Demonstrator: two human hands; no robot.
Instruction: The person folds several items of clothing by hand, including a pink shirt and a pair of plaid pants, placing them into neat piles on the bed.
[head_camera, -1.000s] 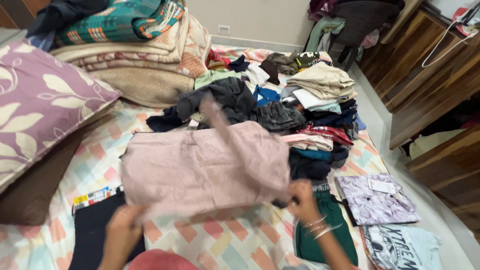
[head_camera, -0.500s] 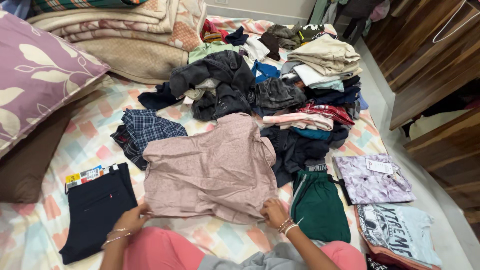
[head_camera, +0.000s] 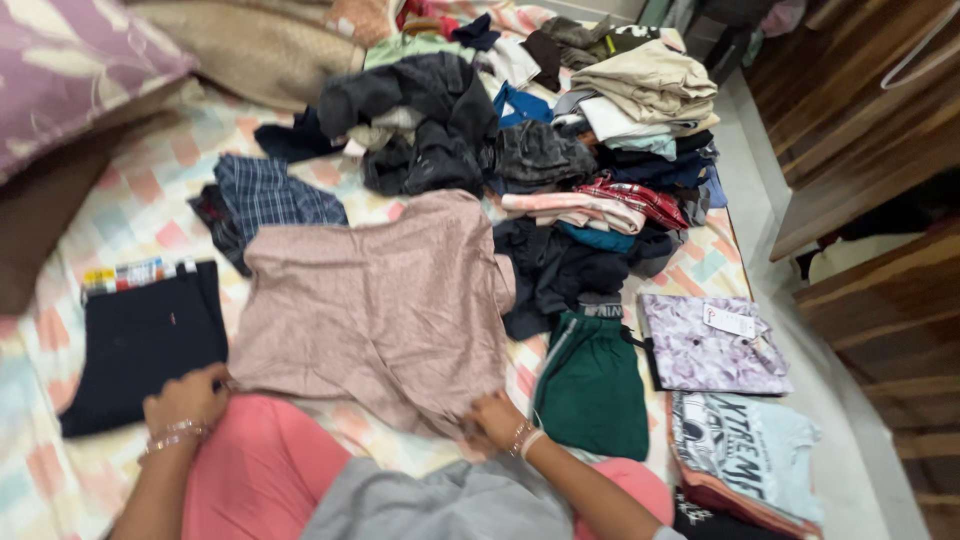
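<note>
Lying flat on the checked bedsheet (head_camera: 100, 235): pink shirt (head_camera: 375, 305), between dark folded trousers (head_camera: 140, 345) and green shorts (head_camera: 592, 385). Left hand (head_camera: 187, 400) pinching its bottom left corner, right hand (head_camera: 492, 422) gripping its bottom right edge.

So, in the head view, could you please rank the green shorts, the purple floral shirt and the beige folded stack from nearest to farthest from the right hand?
From the right hand:
1. Green shorts, just beside it, toward the bed's right side.
2. Purple floral shirt, past the shorts at the bed's right edge.
3. Beige folded stack, at the far end of the bed.
</note>
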